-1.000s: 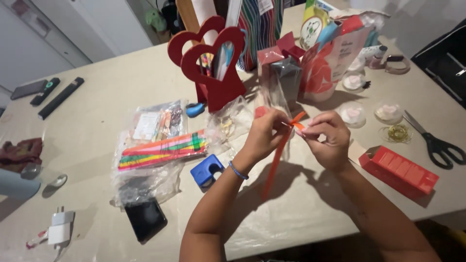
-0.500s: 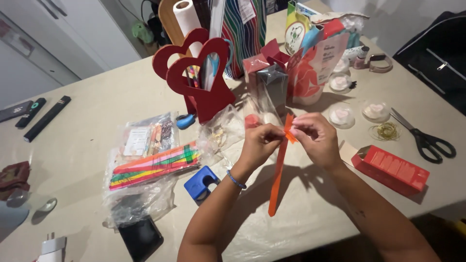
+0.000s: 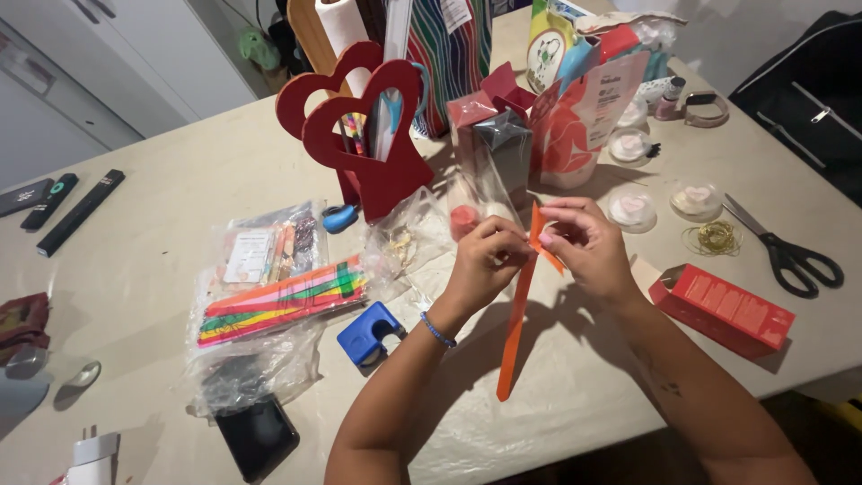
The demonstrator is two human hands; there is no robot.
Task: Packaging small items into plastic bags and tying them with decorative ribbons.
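Note:
My left hand [image 3: 483, 263] and my right hand [image 3: 585, 244] meet above the table and pinch the top of a long orange paper strip [image 3: 514, 323]. The strip is folded at the top between my fingertips, and its free end hangs down toward the table's front edge. A blue bead bracelet sits on my left wrist. Just behind my hands lies a clear plastic bag [image 3: 422, 235] with small items and a red lump inside.
A bag of coloured paper strips [image 3: 280, 301] and a blue punch [image 3: 369, 331] lie left of my hands. A red heart-shaped holder [image 3: 364, 144] stands behind them. To the right are a red box [image 3: 724, 308], black scissors [image 3: 788, 255], gold wire [image 3: 709, 238] and small round lidded cups [image 3: 632, 208].
The camera has drifted a little, so the table items sit lower and to the right in view. My hands kept working the fold at the strip's top, which now sticks up between my fingertips.

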